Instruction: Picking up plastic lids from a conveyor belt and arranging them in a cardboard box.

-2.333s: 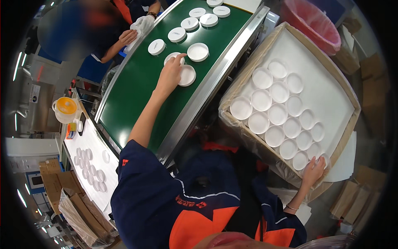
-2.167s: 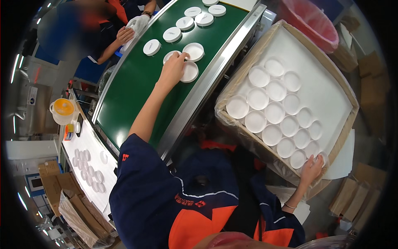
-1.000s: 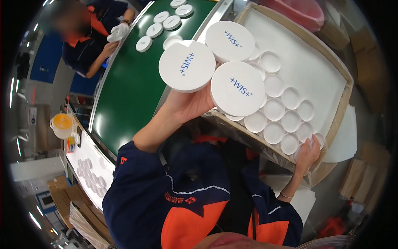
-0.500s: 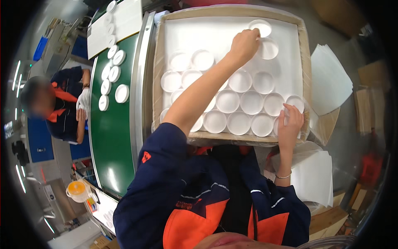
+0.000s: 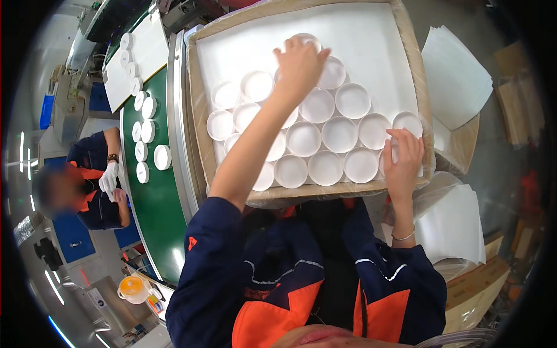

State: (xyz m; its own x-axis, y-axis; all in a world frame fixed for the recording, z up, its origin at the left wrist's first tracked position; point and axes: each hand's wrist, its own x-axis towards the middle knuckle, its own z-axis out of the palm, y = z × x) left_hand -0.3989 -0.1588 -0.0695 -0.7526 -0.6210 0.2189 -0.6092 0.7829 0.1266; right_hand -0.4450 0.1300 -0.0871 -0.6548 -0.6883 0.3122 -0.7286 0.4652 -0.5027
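Observation:
My left hand (image 5: 300,65) reaches over the box with fingers spread, touching or just over a round white lid (image 5: 309,39) at the far end of the group. Close by its wrist lies another white lid (image 5: 332,73), against the rows. Beside the box's right wall, my right hand (image 5: 404,165) rests with fingers extended on the near corner lids, its fingertips by the edge of a lid (image 5: 408,123). Shallow white lids (image 5: 339,134) lie in staggered rows in the box's near half; my left forearm hides some.
The lined cardboard box (image 5: 428,87) stands right of a green conveyor belt (image 5: 168,214) carrying several white lids (image 5: 162,157). A co-worker with a gloved hand (image 5: 108,181) sits across the belt. White sheets (image 5: 455,75) lie right of the box.
My left hand has moved left with the far lid, and its fingers have spread. The lid beneath has shifted left against the rows. My right hand stays at the near right corner.

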